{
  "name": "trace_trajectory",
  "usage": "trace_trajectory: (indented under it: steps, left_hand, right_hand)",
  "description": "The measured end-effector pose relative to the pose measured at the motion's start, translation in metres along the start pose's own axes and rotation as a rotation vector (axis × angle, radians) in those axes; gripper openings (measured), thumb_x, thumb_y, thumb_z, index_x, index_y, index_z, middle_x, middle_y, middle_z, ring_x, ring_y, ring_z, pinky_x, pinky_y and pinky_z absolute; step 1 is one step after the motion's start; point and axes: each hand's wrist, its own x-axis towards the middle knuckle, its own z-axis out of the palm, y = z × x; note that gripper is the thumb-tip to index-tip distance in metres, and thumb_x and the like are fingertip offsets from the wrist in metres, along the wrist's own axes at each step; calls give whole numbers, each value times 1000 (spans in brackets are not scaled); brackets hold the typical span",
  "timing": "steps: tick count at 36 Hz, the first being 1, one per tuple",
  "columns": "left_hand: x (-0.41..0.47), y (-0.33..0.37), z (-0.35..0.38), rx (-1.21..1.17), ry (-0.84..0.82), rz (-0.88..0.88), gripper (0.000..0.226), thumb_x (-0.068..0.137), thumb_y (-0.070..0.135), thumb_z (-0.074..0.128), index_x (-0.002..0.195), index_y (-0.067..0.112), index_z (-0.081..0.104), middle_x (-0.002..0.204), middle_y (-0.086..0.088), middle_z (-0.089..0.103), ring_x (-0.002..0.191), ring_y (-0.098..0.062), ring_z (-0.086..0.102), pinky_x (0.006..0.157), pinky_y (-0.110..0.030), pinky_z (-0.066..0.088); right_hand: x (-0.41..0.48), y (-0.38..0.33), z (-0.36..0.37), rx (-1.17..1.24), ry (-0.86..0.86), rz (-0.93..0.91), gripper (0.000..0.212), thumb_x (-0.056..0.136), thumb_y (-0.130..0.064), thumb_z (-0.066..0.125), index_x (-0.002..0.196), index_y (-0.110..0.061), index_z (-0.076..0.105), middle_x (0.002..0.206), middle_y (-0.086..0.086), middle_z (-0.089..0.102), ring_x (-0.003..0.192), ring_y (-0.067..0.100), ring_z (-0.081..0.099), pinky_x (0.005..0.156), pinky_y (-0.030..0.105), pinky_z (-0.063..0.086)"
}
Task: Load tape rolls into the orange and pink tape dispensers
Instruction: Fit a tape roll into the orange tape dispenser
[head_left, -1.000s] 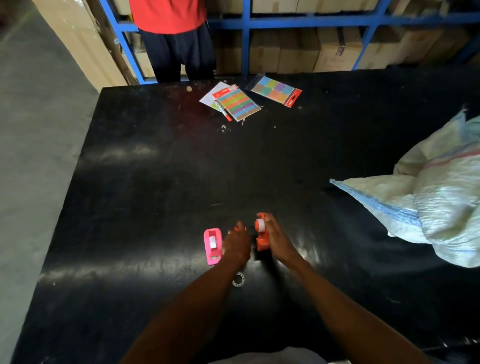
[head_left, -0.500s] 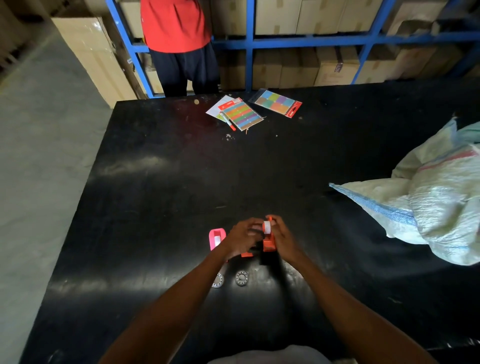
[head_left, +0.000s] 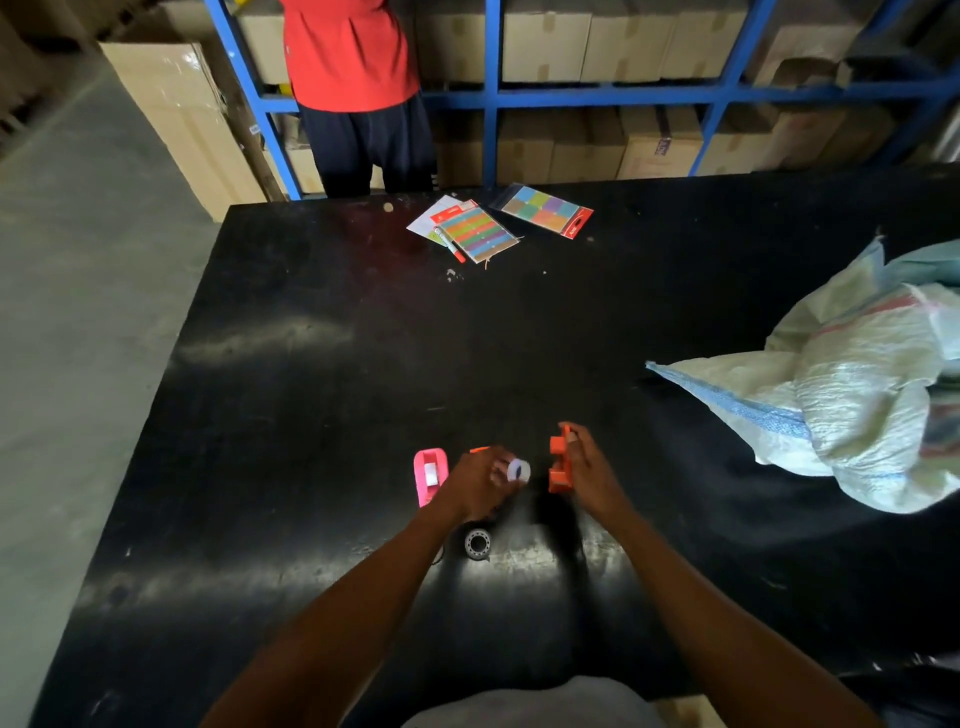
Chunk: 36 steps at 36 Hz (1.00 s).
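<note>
My right hand grips the orange tape dispenser and holds it on edge above the black table. My left hand pinches a small white tape roll just left of that dispenser, a short gap apart from it. The pink tape dispenser lies flat on the table to the left of my left hand, with a white roll showing inside. A small orange piece peeks out behind my left hand. A clear tape roll lies on the table below my left wrist.
A large white woven sack covers the table's right side. Colourful sticker packs and a second pack lie at the far edge. A person in a red top stands behind the table by blue shelving with cardboard boxes.
My hands were together on the orange dispenser; now they have drawn apart, the left one holding the white roll clear of the dispenser. The view has tilted slightly.
</note>
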Motion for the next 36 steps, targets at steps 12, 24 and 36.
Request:
trace_trajectory:
  steps: [12,24,36]
  left_hand:
    - [-8,-11,70,625,-232,52,28,87,19,51,111,6,59,117,-19,63,105,-37,62,82,-40,48]
    - [-39,-38,37,473,-129,81,44,89,30,55,127,14,41,122,-10,57,103,-29,61,82,-40,51]
    - [-76,-63,33,490,-165,-71,62,82,29,66,136,16,39,139,-7,41,118,-27,54,91,-43,52]
  right_hand:
    - [-6,11,-6,-57,-31,81,35,102,-52,33,129,-40,50,122,0,64,108,19,64,102,49,50]
    - [-10,9,7,-129,-117,77,37,104,-47,30,133,-35,49,116,0,64,102,18,64,96,39,50]
    - [-37,0,39,-221,-284,42,38,106,-40,28,136,-28,48,111,0,63,87,8,64,82,29,52]
